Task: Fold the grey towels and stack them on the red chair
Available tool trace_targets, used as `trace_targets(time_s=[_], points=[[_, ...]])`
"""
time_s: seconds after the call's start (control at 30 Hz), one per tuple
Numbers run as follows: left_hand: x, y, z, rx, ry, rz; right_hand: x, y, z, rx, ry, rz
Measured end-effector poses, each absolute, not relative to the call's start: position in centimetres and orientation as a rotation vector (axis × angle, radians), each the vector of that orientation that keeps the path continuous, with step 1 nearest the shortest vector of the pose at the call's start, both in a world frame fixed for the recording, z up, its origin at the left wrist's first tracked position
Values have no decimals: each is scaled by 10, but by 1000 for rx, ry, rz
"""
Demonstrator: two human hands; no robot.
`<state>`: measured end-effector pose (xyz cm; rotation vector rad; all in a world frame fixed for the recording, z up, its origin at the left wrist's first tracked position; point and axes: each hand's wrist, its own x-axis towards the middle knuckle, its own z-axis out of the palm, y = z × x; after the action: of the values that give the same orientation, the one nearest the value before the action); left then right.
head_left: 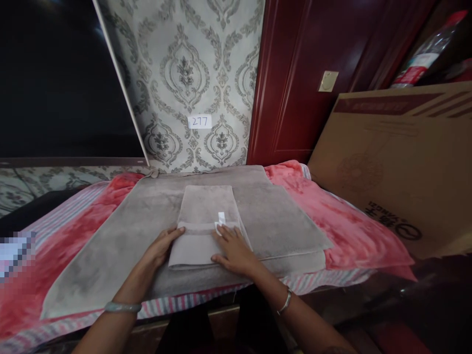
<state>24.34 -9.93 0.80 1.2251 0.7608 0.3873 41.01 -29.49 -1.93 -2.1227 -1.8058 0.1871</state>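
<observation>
While touching the folded cloth [205, 211], with long axis toward the wall [184, 93], meets its left edge with the left hand [162, 247] (cannot tell if pinching) and covers its right side with the right hand [235, 251], spread, unclenched; extends forward past both, atop a grey sheet [118, 236] over a pink blanket [317, 209]

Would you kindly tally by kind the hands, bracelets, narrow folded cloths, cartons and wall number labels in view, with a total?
Left hand and right hand: 2
Pale bracelet and silver bracelet: 2
Narrow folded cloth: 1
Carton: 1
Number label: 1
Total: 7
</observation>
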Motion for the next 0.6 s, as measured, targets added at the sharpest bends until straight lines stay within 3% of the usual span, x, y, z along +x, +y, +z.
trace_targets(time_s=[0.27,0.6], points=[[246,-98,3,1195,769,431,425,-286,-17,-2250,-1543,181],[250,-84,0,1226,725,438,436,-288,-21,-2071,-1517,-11]])
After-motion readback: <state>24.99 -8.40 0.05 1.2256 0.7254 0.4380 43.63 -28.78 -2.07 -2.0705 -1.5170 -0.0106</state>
